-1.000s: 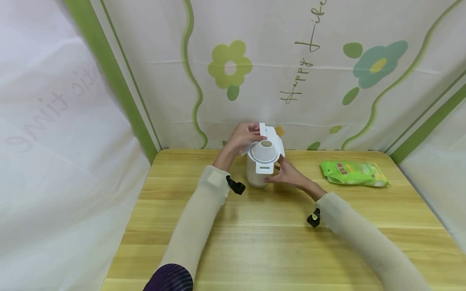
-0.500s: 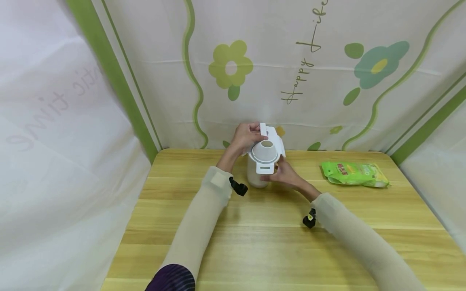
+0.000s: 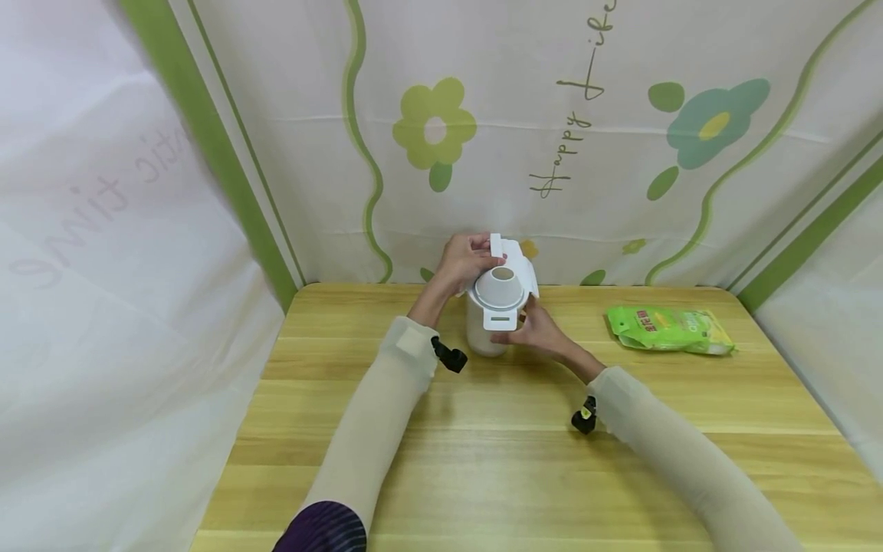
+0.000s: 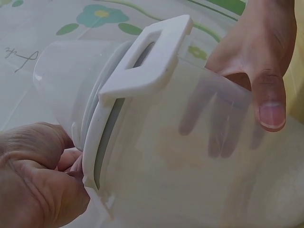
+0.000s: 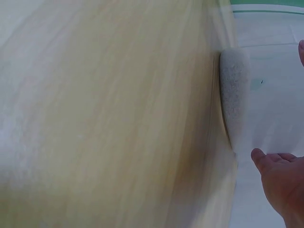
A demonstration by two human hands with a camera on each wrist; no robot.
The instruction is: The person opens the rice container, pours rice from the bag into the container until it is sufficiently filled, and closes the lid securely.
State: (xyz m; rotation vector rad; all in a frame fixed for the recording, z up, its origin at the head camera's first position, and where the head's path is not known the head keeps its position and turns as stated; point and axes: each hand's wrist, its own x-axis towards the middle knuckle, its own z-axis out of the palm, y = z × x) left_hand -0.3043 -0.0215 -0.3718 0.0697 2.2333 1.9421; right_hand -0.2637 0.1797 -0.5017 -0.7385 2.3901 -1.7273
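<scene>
A translucent plastic storage jar (image 3: 485,337) stands upright at the table's back edge. Its white lid (image 3: 501,319) has clip flaps on the sides and a clear cup-shaped cap (image 3: 500,287) on top. My left hand (image 3: 464,261) pinches the lid's rear left edge, beside a raised flap. In the left wrist view a clip flap (image 4: 142,61) stands out from the rim. My right hand (image 3: 543,331) grips the jar body from the right, thumb in front and fingers behind, seen through the plastic. A whitish grainy layer (image 5: 234,90) shows at the jar's bottom in the right wrist view.
A green packet (image 3: 669,330) lies on the wooden table (image 3: 497,475), right of the jar. Behind the table hangs a white curtain (image 3: 510,153) with printed flowers, close to the jar and my left hand. More white cloth (image 3: 124,368) hangs at the left side.
My right wrist and forearm have shifted slightly left, and the right thumb has slid a little farther left on the jar. The left hand, the lid and the packet look unchanged.
</scene>
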